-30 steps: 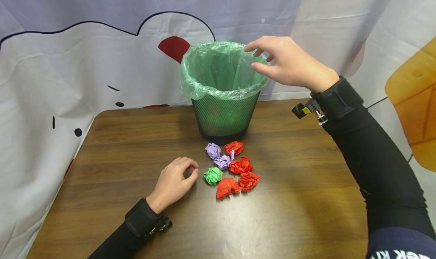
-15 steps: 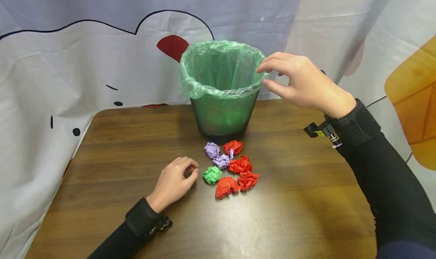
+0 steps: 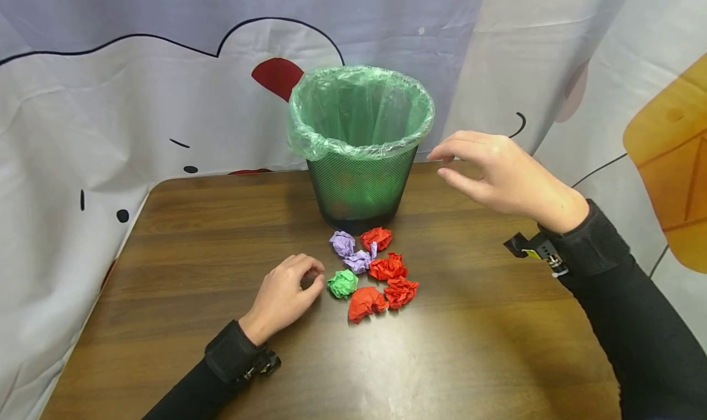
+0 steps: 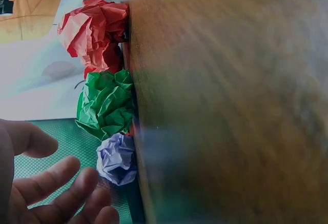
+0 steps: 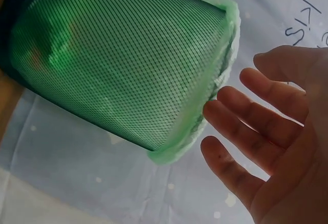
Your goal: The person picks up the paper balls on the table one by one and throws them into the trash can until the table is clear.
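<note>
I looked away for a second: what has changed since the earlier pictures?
The right hand moved down and to the right, from over the right side of the bin to beside it. No grasp or release shows. The left hand, bin and crumpled paper balls stayed put.

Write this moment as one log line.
left hand: empty, beside green paper ball | right hand: empty, beside lined bin | table: four red paper balls, two purple paper balls
</note>
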`<state>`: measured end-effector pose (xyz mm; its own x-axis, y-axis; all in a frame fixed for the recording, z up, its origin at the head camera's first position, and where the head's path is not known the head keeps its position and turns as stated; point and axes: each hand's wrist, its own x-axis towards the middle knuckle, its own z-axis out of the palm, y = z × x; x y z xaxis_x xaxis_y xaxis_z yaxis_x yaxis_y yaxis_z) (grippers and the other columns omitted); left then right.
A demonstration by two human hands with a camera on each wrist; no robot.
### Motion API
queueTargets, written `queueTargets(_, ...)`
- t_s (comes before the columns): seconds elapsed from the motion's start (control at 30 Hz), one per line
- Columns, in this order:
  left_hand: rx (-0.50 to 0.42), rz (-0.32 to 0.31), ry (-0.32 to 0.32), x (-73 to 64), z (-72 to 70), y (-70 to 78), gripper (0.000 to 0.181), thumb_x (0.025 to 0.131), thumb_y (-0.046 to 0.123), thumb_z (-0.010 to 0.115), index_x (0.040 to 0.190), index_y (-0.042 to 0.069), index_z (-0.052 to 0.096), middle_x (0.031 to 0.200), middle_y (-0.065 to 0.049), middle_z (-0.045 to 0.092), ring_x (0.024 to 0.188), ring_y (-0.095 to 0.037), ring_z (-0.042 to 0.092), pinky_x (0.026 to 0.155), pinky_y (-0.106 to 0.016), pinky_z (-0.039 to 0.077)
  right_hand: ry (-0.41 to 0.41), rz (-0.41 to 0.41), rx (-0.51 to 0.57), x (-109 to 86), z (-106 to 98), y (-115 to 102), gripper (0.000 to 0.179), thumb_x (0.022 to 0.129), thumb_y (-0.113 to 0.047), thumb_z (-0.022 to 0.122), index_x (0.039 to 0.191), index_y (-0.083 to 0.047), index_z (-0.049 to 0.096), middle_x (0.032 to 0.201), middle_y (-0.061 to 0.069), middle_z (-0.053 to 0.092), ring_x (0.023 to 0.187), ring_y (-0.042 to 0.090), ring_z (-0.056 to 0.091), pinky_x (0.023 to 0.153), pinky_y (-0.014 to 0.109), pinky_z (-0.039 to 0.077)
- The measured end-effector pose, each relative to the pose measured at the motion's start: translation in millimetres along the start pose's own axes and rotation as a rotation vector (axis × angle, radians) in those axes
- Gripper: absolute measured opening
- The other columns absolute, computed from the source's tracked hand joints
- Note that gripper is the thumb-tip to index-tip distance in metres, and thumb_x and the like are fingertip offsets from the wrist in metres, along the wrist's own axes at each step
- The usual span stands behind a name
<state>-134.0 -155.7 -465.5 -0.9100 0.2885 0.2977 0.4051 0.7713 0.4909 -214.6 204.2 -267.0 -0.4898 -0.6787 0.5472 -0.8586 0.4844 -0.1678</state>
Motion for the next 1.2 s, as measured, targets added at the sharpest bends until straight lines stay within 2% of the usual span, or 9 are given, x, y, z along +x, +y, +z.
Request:
queueTargets(0.13, -0.004, 0.002, -0.01, 0.4, 1.1, 0.1, 0.01, 0.089, 0.022, 0.065, 0.097, 0.02, 0.071, 0.09, 0.008, 0.064, 0.085, -0.011, 0.06, 0.073, -0.033, 0.05, -0.035, 0.021, 0.003, -11.1, 6.5, -1.2, 0.025, 0.087, -0.004, 0.073, 0.112, -0.011, 0.073, 0.102, -0.004, 0.07, 0.094, 0.009, 0.064, 0.086, 0.024, 0.046)
queueTargets(0.4, -0.009, -0.008, -0.017, 0.7, 2.7, 1.2, 0.013, 0.088, 0.021, 0.065, 0.1, 0.02, 0.07, 0.094, 0.007, 0.065, 0.088, -0.012, 0.061, 0.075, -0.034, 0.051, -0.129, 0.133, 0.021, -36.5, 20.7, -0.1, 0.021, 0.091, -0.011, 0.072, 0.112, -0.015, 0.071, 0.104, -0.009, 0.069, 0.096, 0.009, 0.065, 0.086, 0.024, 0.047)
queueTargets(0.7, -0.02, -0.007, -0.032, 3.6, 3.8, 4.1, 0.017, 0.09, 0.022, 0.066, 0.105, 0.017, 0.07, 0.099, 0.002, 0.066, 0.088, -0.016, 0.06, 0.073, -0.035, 0.05, -0.162, 0.194, 0.052, -56.1, 36.3, 0.0, 0.022, 0.092, -0.014, 0.071, 0.114, -0.017, 0.071, 0.105, -0.011, 0.069, 0.097, 0.009, 0.065, 0.085, 0.025, 0.049)
queueTargets(0.9, -0.023, -0.028, -0.047, 3.5, 3.8, 2.9, 0.023, 0.09, 0.025, 0.068, 0.111, 0.016, 0.07, 0.106, 0.0, 0.065, 0.096, -0.015, 0.059, 0.078, -0.037, 0.051, -0.209, 0.248, 0.091, -72.8, 52.0, -0.7, 0.022, 0.094, -0.015, 0.07, 0.115, -0.019, 0.07, 0.107, -0.013, 0.068, 0.098, 0.008, 0.064, 0.086, 0.03, 0.051)
queueTargets(1.2, 0.008, -0.018, -0.105, 6.5, 6.1, 7.4, 0.034, 0.088, 0.033, 0.069, 0.118, 0.017, 0.067, 0.113, -0.001, 0.063, 0.1, -0.016, 0.058, 0.08, -0.04, 0.051, -0.251, 0.304, 0.137, -86.7, 67.1, -2.2, 0.02, 0.096, -0.019, 0.068, 0.116, -0.02, 0.07, 0.106, -0.013, 0.067, 0.099, 0.011, 0.064, 0.086, 0.035, 0.053)
